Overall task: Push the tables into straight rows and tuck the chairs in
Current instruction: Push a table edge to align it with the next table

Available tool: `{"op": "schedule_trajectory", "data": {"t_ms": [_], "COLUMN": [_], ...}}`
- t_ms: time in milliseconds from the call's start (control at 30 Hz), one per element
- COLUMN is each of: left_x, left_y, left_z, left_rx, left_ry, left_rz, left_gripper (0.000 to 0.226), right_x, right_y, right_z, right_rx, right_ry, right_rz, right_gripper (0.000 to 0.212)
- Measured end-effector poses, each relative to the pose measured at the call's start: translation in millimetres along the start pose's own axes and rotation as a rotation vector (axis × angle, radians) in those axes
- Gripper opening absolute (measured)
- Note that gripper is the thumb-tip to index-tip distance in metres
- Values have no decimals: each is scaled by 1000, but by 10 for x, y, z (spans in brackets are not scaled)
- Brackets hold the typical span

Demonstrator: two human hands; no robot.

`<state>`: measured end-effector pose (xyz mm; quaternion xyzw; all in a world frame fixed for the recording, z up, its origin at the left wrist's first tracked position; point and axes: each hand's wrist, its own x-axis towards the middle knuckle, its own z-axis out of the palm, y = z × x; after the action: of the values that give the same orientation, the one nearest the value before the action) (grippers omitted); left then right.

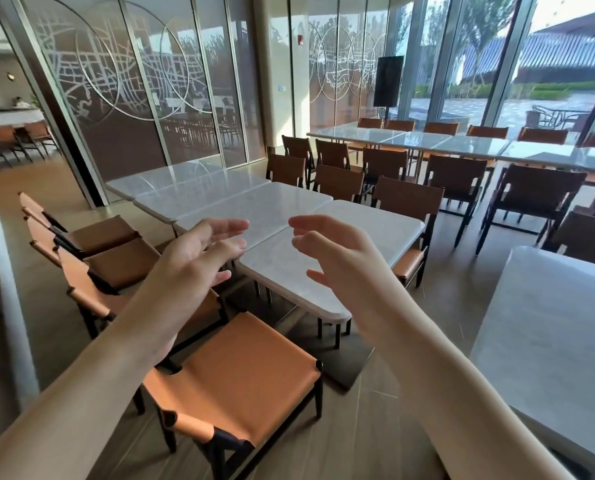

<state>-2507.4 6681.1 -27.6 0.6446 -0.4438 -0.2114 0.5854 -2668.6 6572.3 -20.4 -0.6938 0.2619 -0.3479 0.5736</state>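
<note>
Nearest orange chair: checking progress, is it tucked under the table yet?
No, the nearest orange chair stands clear of the white table, seat fully exposed.

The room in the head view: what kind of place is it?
Probably a restaurant or café dining hall. Rows of white marble-look tables stand end to end, with many matching tan chairs along them, and tall glass walls face an outdoor terrace.

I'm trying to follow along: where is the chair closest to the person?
The nearest orange chair sits low in the head view, left of centre, below the left hand, pulled out from the near white table.
</note>
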Motion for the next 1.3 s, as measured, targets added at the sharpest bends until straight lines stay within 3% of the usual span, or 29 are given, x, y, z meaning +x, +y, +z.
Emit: {"op": "schedule_trajectory", "data": {"t_ms": [400,967,1300], "left_x": [502,2096,2684], "left_y": [-388,-1473,-1999], "left_z": [-368,-2259,-2551], "left_rx": [2,102,76], "left_ry": [-59,-157,-237], "left_rz": [12,-22,-78], "left_gripper": [38,29,29], "right_x": [444,2010,2489], "right_y": [168,455,717], "right_z": [435,2246,2611], "right_rx": [-57,-62,-105], "right_ry": [47,260,382], "right_rz": [26,102,165], "right_gripper": [29,28,31]}}
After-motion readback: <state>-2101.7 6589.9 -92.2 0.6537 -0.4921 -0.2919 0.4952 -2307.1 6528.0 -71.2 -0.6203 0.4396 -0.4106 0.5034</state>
